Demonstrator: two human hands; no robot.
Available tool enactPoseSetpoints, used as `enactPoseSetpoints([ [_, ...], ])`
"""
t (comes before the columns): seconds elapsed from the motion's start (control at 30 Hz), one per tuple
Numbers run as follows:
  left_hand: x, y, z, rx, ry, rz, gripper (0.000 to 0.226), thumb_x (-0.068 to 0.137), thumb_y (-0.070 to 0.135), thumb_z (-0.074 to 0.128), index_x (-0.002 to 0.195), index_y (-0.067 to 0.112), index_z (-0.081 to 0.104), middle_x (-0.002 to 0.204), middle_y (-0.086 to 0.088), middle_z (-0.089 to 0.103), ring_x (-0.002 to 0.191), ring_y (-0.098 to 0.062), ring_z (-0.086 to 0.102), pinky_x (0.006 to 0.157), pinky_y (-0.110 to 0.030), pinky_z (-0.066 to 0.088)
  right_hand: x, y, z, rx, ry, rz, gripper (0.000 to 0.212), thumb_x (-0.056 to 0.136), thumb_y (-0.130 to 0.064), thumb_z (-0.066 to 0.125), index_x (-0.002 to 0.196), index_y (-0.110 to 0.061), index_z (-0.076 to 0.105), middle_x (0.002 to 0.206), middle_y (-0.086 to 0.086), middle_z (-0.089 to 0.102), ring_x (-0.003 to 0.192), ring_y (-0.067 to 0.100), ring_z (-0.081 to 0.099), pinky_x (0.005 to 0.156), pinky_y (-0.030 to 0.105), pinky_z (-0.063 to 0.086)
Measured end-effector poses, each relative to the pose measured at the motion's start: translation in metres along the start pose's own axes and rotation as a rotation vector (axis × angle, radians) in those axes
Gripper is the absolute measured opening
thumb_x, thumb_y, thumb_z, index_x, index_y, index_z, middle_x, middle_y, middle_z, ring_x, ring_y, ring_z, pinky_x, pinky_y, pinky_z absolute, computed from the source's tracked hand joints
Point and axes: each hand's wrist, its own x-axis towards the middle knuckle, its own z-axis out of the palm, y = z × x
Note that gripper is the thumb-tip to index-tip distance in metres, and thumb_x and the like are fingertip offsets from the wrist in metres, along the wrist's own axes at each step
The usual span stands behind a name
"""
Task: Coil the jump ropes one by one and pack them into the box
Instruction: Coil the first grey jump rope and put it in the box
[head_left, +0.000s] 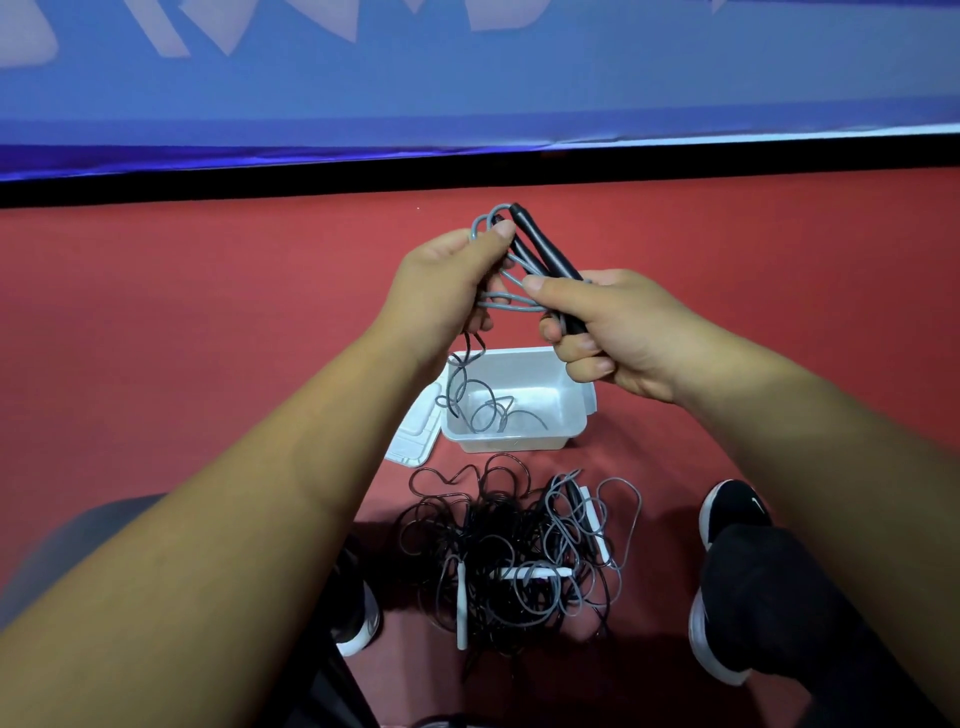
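Both hands hold one grey jump rope (506, 300) with black handles (545, 254) above the floor. My left hand (441, 280) grips several grey loops near the handle tops, thumb pressed over them. My right hand (618, 332) is curled round the lower ends of the two black handles. The rope's loose tail hangs down into the clear plastic box (571, 410), where it lies in loops. In front of the box, between my feet, a tangled pile of black and grey jump ropes (511, 556) with white handles (462, 603) lies on the floor.
The box's lid (413, 439) leans against its left side. The floor is red carpet (208, 312), ending at a black strip and a blue banner (467, 93) behind. My black shoes sit at the left (358, 618) and the right (732, 512) of the pile.
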Motion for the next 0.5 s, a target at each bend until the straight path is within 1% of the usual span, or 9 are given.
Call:
enactPoseSetpoints([
  [0.07, 0.0013, -0.0014, 0.0006, -0.028, 0.008, -0.028, 0.028, 0.099, 0.030, 0.067, 0.073, 0.021, 0.061, 0.064, -0.002, 0.053, 0.044, -0.013, 0.041, 0.049, -0.028, 0.040, 0.0004, 0.0006, 0.0005, 0.004, 0.010, -0.002, 0.021, 0.101, -0.028, 0.073, 0.109, -0.011, 0.064, 0.077, 0.004, 0.061, 0.051, 0.010, 0.029, 0.041, 0.023, 0.020],
  [0.13, 0.0020, -0.0014, 0.0012, -0.057, 0.008, -0.052, 0.025, 0.098, 0.024, 0.064, 0.073, 0.020, 0.060, 0.064, 0.000, 0.052, 0.044, -0.014, 0.040, 0.052, -0.030, 0.040, 0.0007, 0.0022, 0.0007, 0.008, 0.008, -0.011, 0.018, 0.101, -0.026, 0.073, 0.106, -0.010, 0.064, 0.079, 0.003, 0.063, 0.051, 0.010, 0.030, 0.042, 0.023, 0.021],
  [0.23, 0.0019, 0.0005, 0.0030, -0.157, 0.009, -0.098, 0.022, 0.098, 0.017, 0.057, 0.076, 0.015, 0.058, 0.058, 0.000, 0.049, 0.045, -0.016, 0.035, 0.056, -0.033, 0.039, 0.0012, 0.0037, -0.0001, 0.037, -0.032, -0.016, 0.015, 0.102, -0.022, 0.072, 0.100, -0.012, 0.061, 0.077, 0.002, 0.056, 0.052, 0.010, 0.030, 0.043, 0.023, 0.023],
  [0.3, 0.0032, 0.0012, 0.0039, -0.218, 0.010, -0.107, 0.020, 0.097, 0.014, 0.054, 0.077, 0.012, 0.055, 0.059, -0.003, 0.046, 0.046, -0.017, 0.035, 0.056, -0.034, 0.036, 0.0013, 0.0023, -0.0010, 0.052, -0.049, -0.017, 0.014, 0.101, -0.020, 0.072, 0.099, -0.012, 0.061, 0.076, 0.001, 0.052, 0.053, 0.010, 0.028, 0.043, 0.022, 0.022],
  [0.37, 0.0053, 0.0004, 0.0043, -0.260, 0.005, -0.101, 0.017, 0.096, 0.014, 0.053, 0.079, 0.012, 0.053, 0.063, -0.007, 0.042, 0.047, -0.018, 0.035, 0.056, -0.033, 0.035, 0.0012, 0.0003, -0.0015, 0.054, -0.051, -0.019, 0.013, 0.100, -0.019, 0.073, 0.101, -0.012, 0.062, 0.075, 0.001, 0.050, 0.054, 0.010, 0.026, 0.043, 0.022, 0.019],
  [0.43, 0.0065, -0.0006, 0.0051, -0.293, 0.001, -0.102, 0.018, 0.096, 0.014, 0.050, 0.078, 0.012, 0.052, 0.069, -0.010, 0.042, 0.047, -0.018, 0.034, 0.056, -0.033, 0.034, 0.0002, -0.0011, -0.0006, 0.055, -0.054, -0.012, 0.015, 0.100, -0.021, 0.072, 0.108, -0.014, 0.061, 0.074, 0.000, 0.049, 0.054, 0.010, 0.024, 0.041, 0.021, 0.018],
  [0.5, 0.0054, -0.0003, 0.0067, -0.312, -0.005, -0.105, 0.022, 0.098, 0.014, 0.048, 0.076, 0.013, 0.051, 0.067, -0.009, 0.045, 0.047, -0.017, 0.032, 0.055, -0.031, 0.034, -0.0008, -0.0016, 0.0014, 0.052, -0.054, 0.000, 0.016, 0.101, -0.024, 0.071, 0.109, -0.016, 0.061, 0.072, -0.001, 0.047, 0.054, 0.009, 0.024, 0.041, 0.021, 0.016],
])
